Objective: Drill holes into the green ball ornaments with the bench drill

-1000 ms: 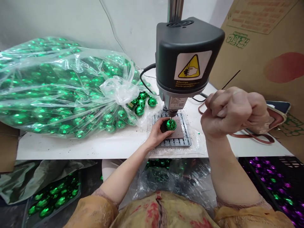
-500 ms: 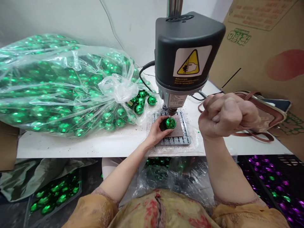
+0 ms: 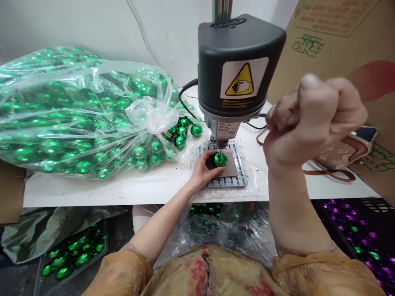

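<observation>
My left hand [image 3: 204, 169] curls its thumb and fingers around a shiny green faceted ball [image 3: 220, 159], holding it on a brown board. Over the ball is the drill press [image 3: 240, 65], its thin bit [image 3: 220, 151] pointing down at the ball's top. Whether the bit is inside the ball I cannot tell. My right hand [image 3: 314, 119] is a raised fist to the right of the drill head. A metal lever [image 3: 261, 115] runs from the machine toward this fist, which is closed on it; the gripped end is hidden.
A clear plastic bag [image 3: 92, 111] full of green balls lies on the white table [image 3: 92, 191], several loose balls [image 3: 182, 131] by its mouth. Right are a brown-strapped bag [image 3: 354, 150] and a cardboard box [image 3: 333, 49]. Below stand a bin of green balls [image 3: 77, 255] and purple balls [image 3: 348, 222].
My right fist has risen, moved right and come closer to the camera. My left hand and the green ball stay in place under the drill. The view has shifted slightly.
</observation>
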Action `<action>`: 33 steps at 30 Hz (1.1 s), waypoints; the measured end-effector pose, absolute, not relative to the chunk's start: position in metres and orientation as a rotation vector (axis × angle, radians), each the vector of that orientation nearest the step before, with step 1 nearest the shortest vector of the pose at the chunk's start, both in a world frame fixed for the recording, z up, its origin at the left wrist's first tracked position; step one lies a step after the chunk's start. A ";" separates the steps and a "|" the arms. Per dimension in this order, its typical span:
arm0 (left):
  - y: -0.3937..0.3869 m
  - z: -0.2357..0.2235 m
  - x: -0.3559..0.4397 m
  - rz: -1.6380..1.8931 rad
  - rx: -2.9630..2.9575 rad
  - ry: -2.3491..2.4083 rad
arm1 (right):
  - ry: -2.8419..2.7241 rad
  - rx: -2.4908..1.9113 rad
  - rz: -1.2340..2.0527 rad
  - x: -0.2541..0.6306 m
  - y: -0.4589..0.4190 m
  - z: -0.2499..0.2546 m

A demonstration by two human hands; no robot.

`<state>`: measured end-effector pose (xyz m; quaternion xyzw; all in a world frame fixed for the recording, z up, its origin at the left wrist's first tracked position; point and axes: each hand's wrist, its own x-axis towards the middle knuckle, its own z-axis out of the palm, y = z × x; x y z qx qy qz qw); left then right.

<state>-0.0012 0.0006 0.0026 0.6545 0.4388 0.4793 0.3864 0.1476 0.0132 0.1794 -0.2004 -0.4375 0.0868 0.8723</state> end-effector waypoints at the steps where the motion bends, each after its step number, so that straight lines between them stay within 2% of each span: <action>1: -0.004 0.005 -0.002 1.247 1.696 1.175 | -0.919 -0.428 0.204 0.148 0.015 0.186; 4: -0.031 0.007 -0.006 1.342 1.888 1.309 | -0.928 -0.421 0.232 0.149 0.020 0.195; 6: -0.057 0.002 -0.012 1.344 2.140 1.214 | -0.942 -0.421 0.219 0.150 0.021 0.195; 10: -0.109 -0.022 -0.023 1.046 2.764 0.839 | -0.972 -0.426 0.198 0.150 0.019 0.192; 13: -0.123 -0.037 -0.030 0.841 2.943 0.748 | -0.965 -0.435 0.220 0.150 0.017 0.192; 17: -0.089 -0.028 -0.040 1.038 2.753 0.819 | -0.945 -0.447 0.233 0.150 0.015 0.192; 21: -0.003 0.009 -0.056 1.235 2.410 1.472 | -0.919 -0.470 0.230 0.148 0.015 0.191; 24: 0.058 0.030 -0.069 0.984 2.167 1.972 | -0.928 -0.468 0.219 0.149 0.015 0.190; 26: 0.080 0.037 -0.076 0.746 2.084 2.103 | -0.936 -0.470 0.226 0.150 0.015 0.189; 28: 0.085 0.040 -0.079 0.717 2.070 2.059 | -0.943 -0.475 0.237 0.152 0.015 0.188; 33: 0.051 0.045 -0.062 1.262 1.684 1.560 | -0.981 -0.449 0.233 0.153 0.014 0.185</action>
